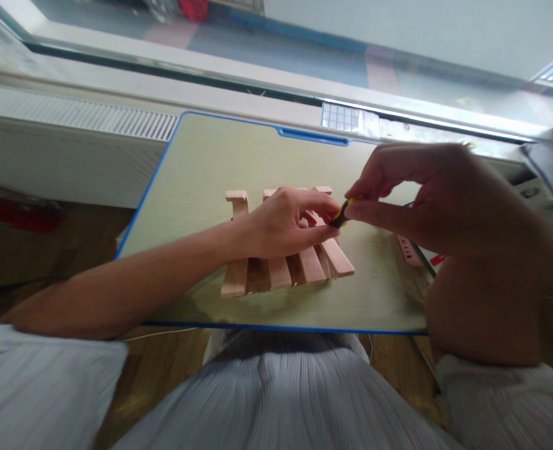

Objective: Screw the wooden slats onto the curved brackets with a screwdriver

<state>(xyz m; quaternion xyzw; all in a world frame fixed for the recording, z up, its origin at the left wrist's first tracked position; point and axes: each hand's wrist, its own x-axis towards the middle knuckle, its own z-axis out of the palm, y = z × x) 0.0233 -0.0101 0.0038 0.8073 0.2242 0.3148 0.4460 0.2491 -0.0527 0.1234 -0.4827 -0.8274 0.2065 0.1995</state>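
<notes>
A small screwdriver (341,215) with a yellow and black handle is pinched between the thumb and fingers of my right hand (429,200). My left hand (283,225) lies across a slatted piece of light wood (279,273), with its thumb and index finger closed around the dark lower end of the screwdriver. Its other fingers curl down over the slats. The wooden piece has several flat slats with curved ends, resting on a small table (206,156). The screwdriver's tip and whatever it touches are hidden behind my left fingers.
The tabletop has a blue edge and a blue slot (313,136) at the back. Behind it stand a radiator (79,115) and a window sill with a clear gridded box (339,117). A pink strap (408,251) lies near my right wrist.
</notes>
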